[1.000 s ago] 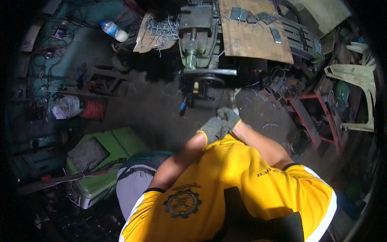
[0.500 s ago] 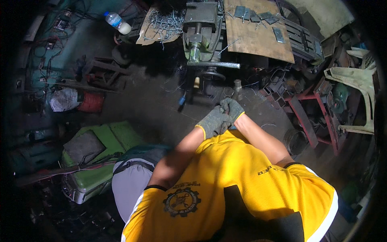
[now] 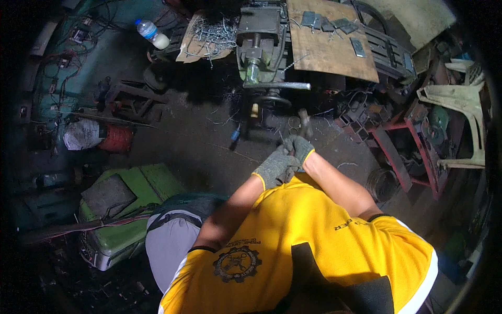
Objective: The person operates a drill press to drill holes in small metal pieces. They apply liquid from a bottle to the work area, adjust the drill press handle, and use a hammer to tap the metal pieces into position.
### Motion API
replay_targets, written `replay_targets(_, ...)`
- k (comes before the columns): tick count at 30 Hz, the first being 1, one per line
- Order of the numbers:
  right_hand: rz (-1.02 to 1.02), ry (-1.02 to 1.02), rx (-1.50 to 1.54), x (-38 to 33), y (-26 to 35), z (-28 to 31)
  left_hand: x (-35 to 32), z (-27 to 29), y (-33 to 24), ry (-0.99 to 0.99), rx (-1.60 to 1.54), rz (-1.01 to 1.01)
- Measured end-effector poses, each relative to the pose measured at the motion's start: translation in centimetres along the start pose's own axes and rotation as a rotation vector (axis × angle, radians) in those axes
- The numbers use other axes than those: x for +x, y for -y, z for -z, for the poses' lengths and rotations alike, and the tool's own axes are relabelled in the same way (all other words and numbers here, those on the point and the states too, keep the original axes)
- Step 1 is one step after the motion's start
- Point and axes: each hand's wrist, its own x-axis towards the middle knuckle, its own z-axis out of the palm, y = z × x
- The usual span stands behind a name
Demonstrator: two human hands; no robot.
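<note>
My left hand [image 3: 275, 168] and my right hand [image 3: 299, 148] meet close in front of my yellow shirt. Both wear dark grey knit gloves with yellow cuffs. The fingers are curled in and pressed against each other; whatever may lie between them is hidden. Just beyond my right hand, an upright metal piece [image 3: 305, 123] stands low down, blurred in outline. Farther ahead is a machine vise [image 3: 259, 52] with a handle bar [image 3: 285, 85] reaching to the right.
Cardboard [image 3: 334, 60] right of the vise bears several flat metal plates [image 3: 357, 47]. Metal shavings [image 3: 214, 35] cover another sheet on the left, near a plastic bottle [image 3: 152, 34]. A green metal casing [image 3: 115, 230] stands lower left, a red steel frame [image 3: 392, 152] and pale plastic chair [image 3: 463, 99] right.
My hands stay together, with only a slight shift of the fingers and wrists downward. The surroundings have shifted slightly in the picture as my head moved.
</note>
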Motion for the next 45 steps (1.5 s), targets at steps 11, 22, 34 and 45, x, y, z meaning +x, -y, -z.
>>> replay_targets(11,0.269,-0.021,-0.142,-5.7,3.6,-10.8,-6.4,-3.2,-4.8,-0.108,0.217,-0.704)
replay_targets(22,0.47,-0.459,-0.11,-5.8,8.1,-1.1,-1.0,0.6,-15.1,-0.692,1.555,-1.319)
replay_targets(34,0.614,-0.824,-1.716,4.6,33.3,5.9,6.7,2.2,-18.4,-0.567,0.855,-1.326)
replay_targets(45,0.587,-0.682,-1.818,6.5,36.3,5.0,13.3,8.0,-11.3,-0.4,1.668,-0.137)
